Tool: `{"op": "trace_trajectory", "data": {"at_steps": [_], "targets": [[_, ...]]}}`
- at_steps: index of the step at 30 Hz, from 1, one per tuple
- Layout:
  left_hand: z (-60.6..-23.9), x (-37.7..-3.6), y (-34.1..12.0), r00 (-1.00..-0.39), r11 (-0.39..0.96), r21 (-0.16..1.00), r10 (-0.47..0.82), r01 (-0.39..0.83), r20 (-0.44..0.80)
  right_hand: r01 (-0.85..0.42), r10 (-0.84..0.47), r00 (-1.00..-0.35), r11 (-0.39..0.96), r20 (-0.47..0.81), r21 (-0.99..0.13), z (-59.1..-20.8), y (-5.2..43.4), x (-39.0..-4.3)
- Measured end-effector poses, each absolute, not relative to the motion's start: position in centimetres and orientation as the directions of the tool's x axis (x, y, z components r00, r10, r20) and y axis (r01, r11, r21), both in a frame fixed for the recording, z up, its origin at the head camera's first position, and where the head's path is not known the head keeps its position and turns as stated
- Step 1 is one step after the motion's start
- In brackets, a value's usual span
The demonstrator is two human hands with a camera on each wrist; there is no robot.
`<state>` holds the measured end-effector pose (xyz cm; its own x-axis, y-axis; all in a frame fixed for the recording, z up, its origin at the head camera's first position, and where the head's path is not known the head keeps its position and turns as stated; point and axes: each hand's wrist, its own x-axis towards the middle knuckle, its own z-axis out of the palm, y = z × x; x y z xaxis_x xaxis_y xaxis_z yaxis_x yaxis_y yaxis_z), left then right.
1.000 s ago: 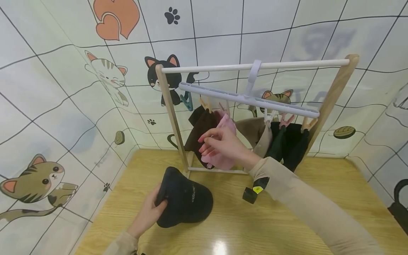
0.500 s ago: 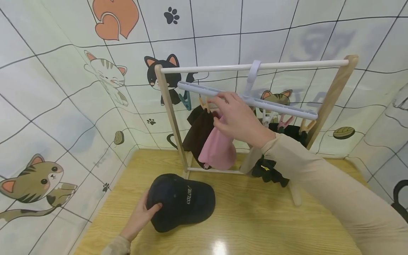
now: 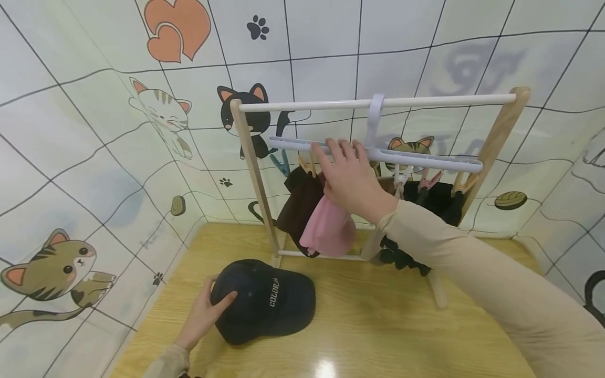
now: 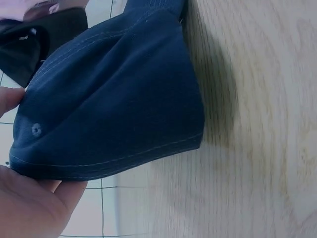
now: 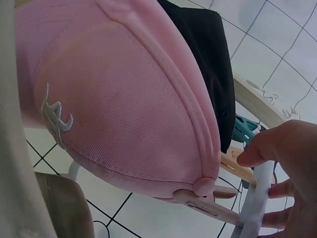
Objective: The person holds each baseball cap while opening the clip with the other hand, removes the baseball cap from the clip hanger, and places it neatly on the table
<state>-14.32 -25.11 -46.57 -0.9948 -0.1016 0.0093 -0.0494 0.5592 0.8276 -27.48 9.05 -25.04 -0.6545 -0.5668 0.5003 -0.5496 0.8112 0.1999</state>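
- Centrally, the right hand point(image 3: 352, 181) is resting on the white clip hanger bar point(image 3: 425, 160), fingers curling over it, directly above the pink cap point(image 3: 326, 228).
- Below that grip, the pink cap is hanging from a pink clip point(image 5: 198, 206); its long axis is running downward toward the worktop point(image 3: 378, 325).
- Nearer the viewer, the left hand point(image 3: 203, 315) is holding the navy cap point(image 3: 264, 310), thumb on the crown and fingers closing under the edge; the cap is lying on the worktop, well apart from the rack.
- Beside the pink cap, a dark brown cap point(image 3: 298, 207) is hanging just left, touching it; darker garments point(image 3: 435, 197) are hanging to the right.
- Between the clips, the wooden rack post point(image 3: 252, 173) is standing left of the hanger.
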Motion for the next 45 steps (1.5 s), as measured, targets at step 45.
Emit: {"op": "trace_trajectory", "data": {"at_steps": [45], "targets": [[-35.8,-20.2,-9.0,-0.852,0.382,0.768,0.331,0.514,0.405,-0.636,-0.647,-0.47,0.72,0.601,0.278,-26.8,10.6,-25.1]]}}
